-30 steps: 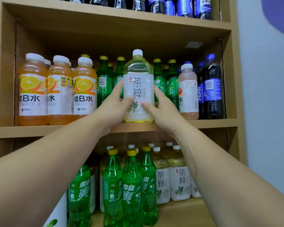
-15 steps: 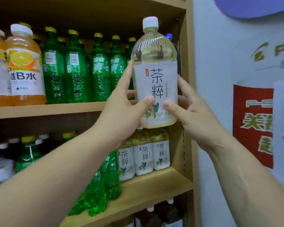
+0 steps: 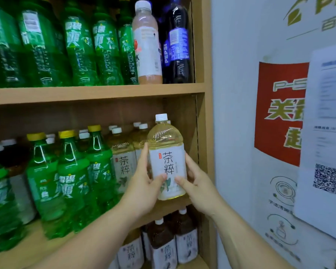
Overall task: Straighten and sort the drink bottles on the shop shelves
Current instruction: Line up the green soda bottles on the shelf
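Observation:
A pale yellow tea bottle (image 3: 166, 152) with a white label and white cap stands upright at the right end of the middle shelf (image 3: 169, 207). My left hand (image 3: 144, 183) grips its left side and my right hand (image 3: 195, 183) grips its right side, thumbs on the label. Whether its base touches the board I cannot tell. Matching tea bottles (image 3: 122, 158) stand just left of it, partly hidden by my left hand. Green soda bottles (image 3: 72, 171) fill the rest of that shelf.
The upper shelf (image 3: 97, 92) carries green soda bottles (image 3: 80, 49), one pinkish bottle (image 3: 147, 45) and dark cola bottles (image 3: 177, 45). Dark tea bottles (image 3: 165, 243) stand on the lowest shelf. The cabinet's side panel (image 3: 206, 133) is close on the right, then a wall with posters (image 3: 279, 113).
Both hands carried the tea bottle from the upper shelf out and down to the right end of the middle shelf, beside the matching tea bottles. The view dropped with it.

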Demonstrator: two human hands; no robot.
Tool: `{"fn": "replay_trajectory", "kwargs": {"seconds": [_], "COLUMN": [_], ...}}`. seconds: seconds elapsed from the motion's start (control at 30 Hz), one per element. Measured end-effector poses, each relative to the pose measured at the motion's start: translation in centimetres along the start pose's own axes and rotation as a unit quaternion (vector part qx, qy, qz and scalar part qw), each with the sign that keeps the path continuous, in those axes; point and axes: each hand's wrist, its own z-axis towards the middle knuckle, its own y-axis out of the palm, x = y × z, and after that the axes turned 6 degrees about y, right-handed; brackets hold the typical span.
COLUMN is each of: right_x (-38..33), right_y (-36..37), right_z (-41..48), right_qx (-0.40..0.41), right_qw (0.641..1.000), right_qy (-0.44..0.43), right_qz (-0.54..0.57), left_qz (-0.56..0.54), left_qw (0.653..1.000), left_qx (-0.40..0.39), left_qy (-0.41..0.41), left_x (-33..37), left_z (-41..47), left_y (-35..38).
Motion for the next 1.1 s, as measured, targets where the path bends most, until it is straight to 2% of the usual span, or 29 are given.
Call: {"fn": "replay_trajectory", "kwargs": {"seconds": [0.17,0.37,0.47,0.57,0.63,0.87,1.1], "right_x": [3.1,5.4,6.2,6.3,6.4,7.3,7.5], "right_y": [1.7,2.1,2.8,3.4,3.6,3.5,4.0], "right_z": [1.5,3.1,4.1,4.5,4.7,5.0,4.5], "right_qx": [0.027,0.067,0.142,0.242,0.268,0.266,0.276], "right_qw": [0.998,0.995,0.986,0.963,0.952,0.953,0.951], "right_qy": [0.047,0.057,0.064,0.071,0.068,0.051,0.022], "right_qz": [-0.026,-0.039,-0.052,-0.097,-0.127,-0.134,-0.139], "left_qz": [0.002,0.049,0.091,0.149,0.186,0.220,0.164], "left_qw": [1.000,0.999,0.995,0.987,0.980,0.973,0.985], "left_qx": [0.014,0.020,0.032,0.053,0.068,0.064,0.022], "left_qy": [-0.017,-0.010,-0.004,-0.001,0.002,0.027,0.045], "left_x": [-3.8,-6.5,-7.5,-8.2,-8.5,-9.2,-10.0], "left_z": [0.9,2.5,3.8,4.9,5.6,6.5,6.8], "left_y": [1.6,2.6,3.0,3.5,3.8,4.1,3.9]}}
